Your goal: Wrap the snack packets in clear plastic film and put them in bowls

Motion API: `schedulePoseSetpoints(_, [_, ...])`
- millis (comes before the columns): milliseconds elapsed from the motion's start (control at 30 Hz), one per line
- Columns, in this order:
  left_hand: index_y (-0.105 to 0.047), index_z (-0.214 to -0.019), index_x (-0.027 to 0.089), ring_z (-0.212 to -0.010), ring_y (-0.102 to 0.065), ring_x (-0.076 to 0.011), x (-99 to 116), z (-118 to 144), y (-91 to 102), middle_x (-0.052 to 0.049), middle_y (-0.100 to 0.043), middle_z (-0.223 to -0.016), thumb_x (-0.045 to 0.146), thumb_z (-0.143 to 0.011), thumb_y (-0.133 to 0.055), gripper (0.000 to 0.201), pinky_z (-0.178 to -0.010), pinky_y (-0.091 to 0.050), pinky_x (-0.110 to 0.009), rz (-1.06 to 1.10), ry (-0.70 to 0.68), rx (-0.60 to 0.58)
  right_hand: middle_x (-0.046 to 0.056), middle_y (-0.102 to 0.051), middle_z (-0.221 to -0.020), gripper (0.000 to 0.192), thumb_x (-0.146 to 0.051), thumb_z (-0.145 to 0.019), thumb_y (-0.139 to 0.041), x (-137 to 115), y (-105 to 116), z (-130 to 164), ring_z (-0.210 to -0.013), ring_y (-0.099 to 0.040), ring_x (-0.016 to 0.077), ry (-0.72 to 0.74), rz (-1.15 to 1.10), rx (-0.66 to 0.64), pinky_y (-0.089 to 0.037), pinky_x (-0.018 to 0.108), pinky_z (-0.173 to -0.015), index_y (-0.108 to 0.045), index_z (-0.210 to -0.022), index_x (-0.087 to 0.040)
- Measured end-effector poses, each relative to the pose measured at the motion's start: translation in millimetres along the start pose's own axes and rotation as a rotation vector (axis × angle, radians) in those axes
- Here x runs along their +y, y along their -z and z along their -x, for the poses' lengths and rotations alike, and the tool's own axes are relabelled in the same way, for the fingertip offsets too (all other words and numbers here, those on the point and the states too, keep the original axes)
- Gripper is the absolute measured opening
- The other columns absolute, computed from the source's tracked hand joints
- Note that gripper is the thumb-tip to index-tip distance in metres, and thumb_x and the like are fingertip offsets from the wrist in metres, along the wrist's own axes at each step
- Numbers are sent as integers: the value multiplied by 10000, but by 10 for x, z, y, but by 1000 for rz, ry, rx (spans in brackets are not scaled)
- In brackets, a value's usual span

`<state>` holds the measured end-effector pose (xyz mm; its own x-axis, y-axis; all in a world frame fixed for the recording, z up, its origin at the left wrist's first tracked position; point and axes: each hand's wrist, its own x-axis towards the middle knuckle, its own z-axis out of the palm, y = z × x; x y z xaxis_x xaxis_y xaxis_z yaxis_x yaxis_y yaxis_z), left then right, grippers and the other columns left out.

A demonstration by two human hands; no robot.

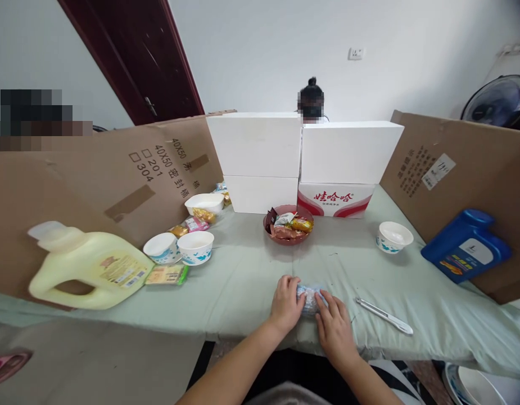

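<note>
Both hands meet at the near edge of the counter (243, 281). The left hand (285, 306) and right hand (333, 326) each have their grip pinching a small blue-and-white snack packet (309, 297) lying between them on the green cloth. A white knife (384, 316) lies just right; a red bowl (288, 225) of snacks sits behind.

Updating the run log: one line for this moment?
left hand: on snack packet | right hand: on packet | utility knife: right, untouched
</note>
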<state>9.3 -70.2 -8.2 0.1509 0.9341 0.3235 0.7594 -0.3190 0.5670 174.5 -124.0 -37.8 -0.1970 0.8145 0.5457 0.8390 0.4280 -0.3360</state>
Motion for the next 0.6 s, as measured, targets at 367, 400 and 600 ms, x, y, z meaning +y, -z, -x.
schedulePoseSetpoints(367, [-522, -1284, 176, -1040, -550, -242, -186, 258, 110, -117, -601, -1142, 80, -888, -411, 422, -902, -520, -422, -18, -509, -68, 103, -593, -1147, 241, -253, -926, -459, 255, 479, -129, -1074, -531, 242, -40, -60, 18, -466, 439, -922, -612, -1111, -230])
schedulePoseSetpoints(400, [-512, -1297, 170, -1053, -546, -245, -195, 278, 121, -122, -596, -1164, 78, -886, -412, 433, -912, -518, -431, -14, -500, -70, 109, -601, -1125, 232, -286, -925, -462, 450, 557, -68, -1058, -536, 255, -103, 18, 57, -457, 459, -919, -627, -1076, -225])
schedulePoseSetpoints(600, [-519, -1304, 190, -1067, -546, -246, -213, 336, 113, -133, -551, -1198, 124, -890, -449, 425, -911, -522, -437, -6, -443, -64, 93, -649, -887, 252, -288, -903, -430, 1156, 832, 191, -863, -583, 266, -290, 378, -130, -466, 433, -761, -656, -989, -216])
